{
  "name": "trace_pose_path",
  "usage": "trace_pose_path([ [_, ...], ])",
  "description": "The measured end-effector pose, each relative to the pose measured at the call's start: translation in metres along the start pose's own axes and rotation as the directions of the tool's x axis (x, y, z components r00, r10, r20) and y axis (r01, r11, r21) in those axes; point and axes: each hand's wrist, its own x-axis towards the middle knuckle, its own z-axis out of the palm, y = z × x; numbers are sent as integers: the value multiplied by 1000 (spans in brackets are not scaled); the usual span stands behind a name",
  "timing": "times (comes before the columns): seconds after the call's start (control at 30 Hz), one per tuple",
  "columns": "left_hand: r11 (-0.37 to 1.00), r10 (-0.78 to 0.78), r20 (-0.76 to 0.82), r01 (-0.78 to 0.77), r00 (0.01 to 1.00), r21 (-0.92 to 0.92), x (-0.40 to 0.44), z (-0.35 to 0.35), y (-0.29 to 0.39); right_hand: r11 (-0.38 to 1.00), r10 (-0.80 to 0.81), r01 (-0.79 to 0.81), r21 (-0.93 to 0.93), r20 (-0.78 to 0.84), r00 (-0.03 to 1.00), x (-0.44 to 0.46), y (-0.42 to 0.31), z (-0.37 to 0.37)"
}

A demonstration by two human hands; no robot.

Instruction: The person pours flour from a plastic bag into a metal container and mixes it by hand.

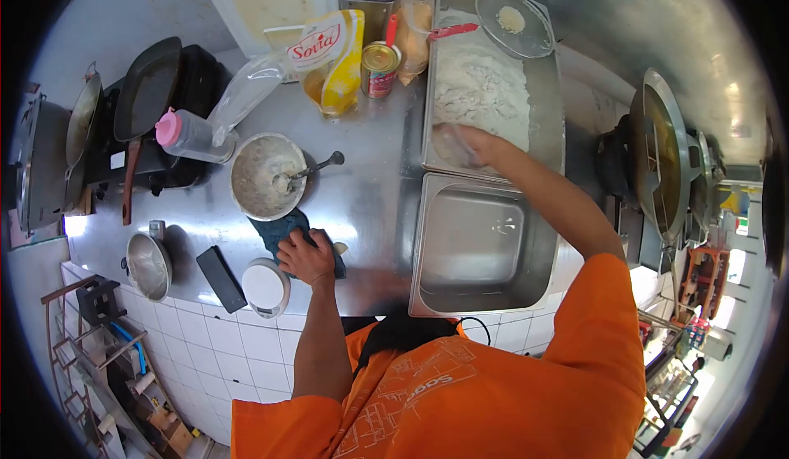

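My left hand point(306, 255) is on a dark green cloth point(275, 230) on the steel counter, fingers curled into the fabric. Just beyond it stands a bowl point(267, 148) with whitish batter smeared inside and a black-handled spoon point(316, 166) leaning in it. My right hand point(466, 147) reaches over the near left corner of a steel tray point(546, 110) that holds white flour point(481, 89). Motion blurs its fingers, and whether they hold something cannot be made out. In the tray's far end rests a round sieve point(526, 36) with pale crumbs.
A deep steel pan point(485, 295) adjoins the tray. Left are a white scale point(265, 286), a black slab point(220, 278), a small metal bowl point(149, 266) and a pink-capped bottle point(193, 134). Behind stand a yellow pouch point(333, 64) and a can point(380, 69). A large wok point(662, 155) is right.
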Motion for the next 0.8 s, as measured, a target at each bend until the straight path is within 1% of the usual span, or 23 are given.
trace_pose_path([
  [0.03,1000,1,1,-1,1000,6,-1,1,2,999,-4,3,43,27,1000,13,2,-3],
  [0.07,999,36,-89,-35,995,15,-1,7,0,998,-15,16,68,-16,1000,15,2,-1],
  [0.13,1000,30,-77,-29,997,4,-2,7,0,994,-26,35,107,-87,996,16,0,9],
  [0.17,1000,18,-73,-18,997,3,-1,9,-1,985,-71,83,148,-85,994,12,-7,6],
  [0.2,1000,10,-53,-10,999,2,0,6,1,974,-108,122,190,-81,991,-10,-21,9],
  [0.27,1000,21,-62,-21,998,2,0,5,0,945,-217,252,209,-175,960,-67,-48,28],
  [0.3,1000,27,-69,-27,997,-3,0,5,0,926,-280,318,205,-193,940,-73,-53,11],
  [0.33,1000,-6,27,6,1000,16,0,3,0,902,-342,383,200,-210,916,-80,-59,-6],
  [0.37,1000,-6,27,6,1000,10,0,3,0,877,-391,418,235,-154,907,-72,-62,-41],
  [0.43,1000,-15,23,15,1000,2,0,5,-1,915,-388,402,-31,-339,857,-88,-75,-46],
  [0.47,1000,-11,27,11,1000,-3,-1,5,-1,871,-470,346,-347,-391,791,-82,-75,-65],
  [0.5,1000,-9,30,10,999,-6,0,4,-1,745,-565,236,-624,-402,720,-65,-76,-93],
  [0.53,1000,-9,35,9,999,-7,1,3,0,549,-660,84,-832,-370,654,-46,-79,-123],
  [0.57,1000,-1,27,2,1000,-19,1,2,0,459,-684,-90,-884,-416,599,-25,-89,-155],
  [0.6,1000,3,17,-2,1000,-27,1,2,0,359,-716,-260,-897,-443,540,-3,-100,-175],
  [0.63,1000,4,5,-4,1000,-31,1,2,1,365,-740,-277,-889,-457,493,11,-109,-174],
  [0.73,1000,23,-74,-25,997,-19,2,8,0,324,-811,-349,-880,-448,377,61,-140,-171],
  [0.77,999,40,-99,-42,994,-15,2,9,-1,278,-835,-299,-913,-383,395,91,-155,-194],
  [0.8,999,33,-84,-36,996,-34,3,10,-1,234,-855,-252,-939,-322,406,118,-162,-212],
])
